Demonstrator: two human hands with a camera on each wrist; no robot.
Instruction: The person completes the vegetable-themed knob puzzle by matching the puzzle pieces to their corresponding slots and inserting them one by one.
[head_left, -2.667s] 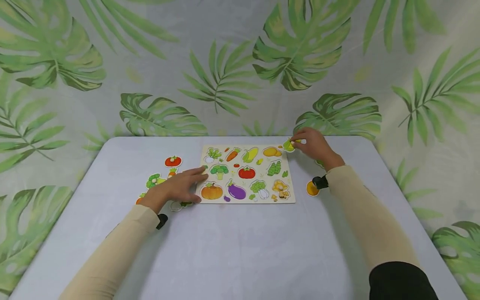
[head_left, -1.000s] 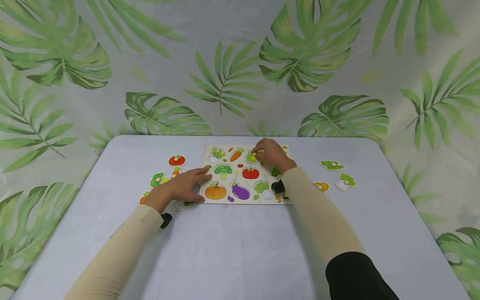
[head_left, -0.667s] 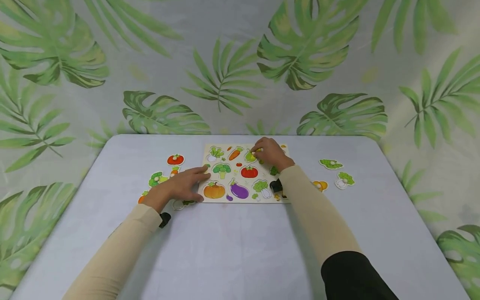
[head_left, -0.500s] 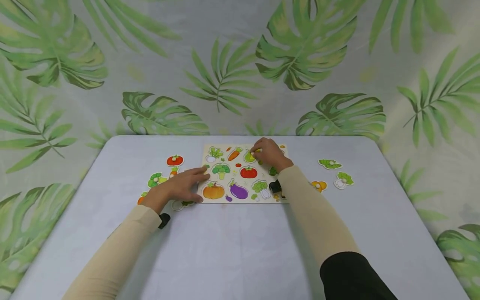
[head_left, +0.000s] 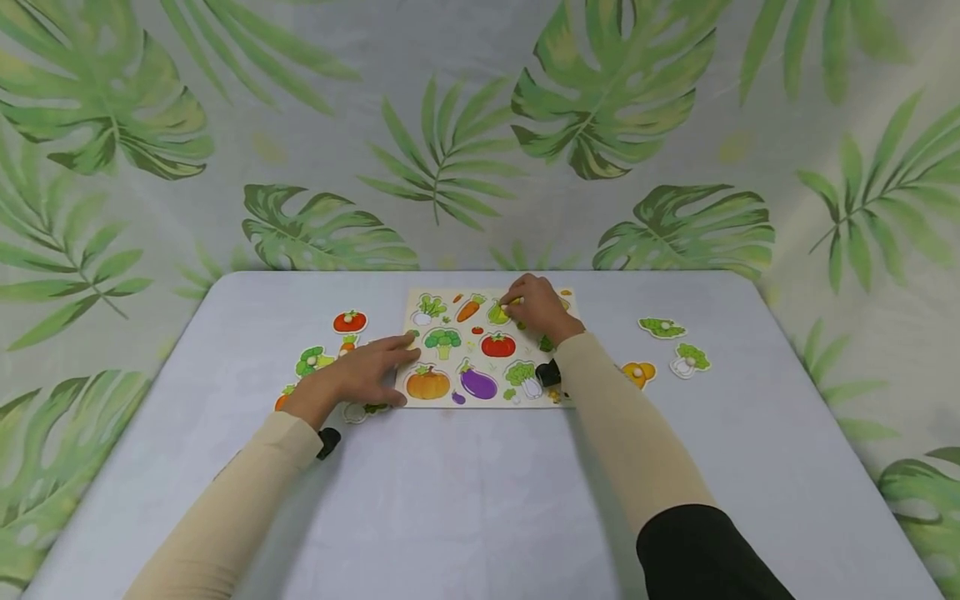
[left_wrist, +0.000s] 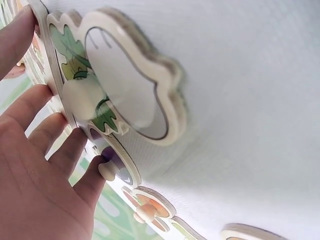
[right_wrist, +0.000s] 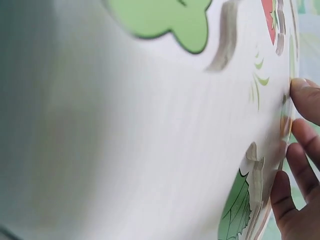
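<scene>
A flat wooden puzzle board (head_left: 450,401) printed with vegetables lies near the table's far side. My left hand (head_left: 367,371) rests on its left edge with fingers spread, also seen in the left wrist view. My right hand (head_left: 536,302) pinches a green-and-yellow corn piece (head_left: 497,313) at the corn spot in the board's back row. That hand hides part of the piece and the board's right side. A white-and-green radish piece (left_wrist: 125,82) with a round knob lies beside the left hand, a purple eggplant piece (left_wrist: 114,159) close to the fingers.
Left of the board lie a tomato piece (head_left: 350,322), a green vegetable piece (head_left: 309,361) and several others, partly under the left arm. On the right are a potato piece (head_left: 640,373), a leafy green piece (head_left: 662,327) and a bok choy piece (head_left: 689,361).
My right hand has brought the corn piece from beyond the board's back right corner to its back row, and stays there over the last second. The left hand keeps its place.
</scene>
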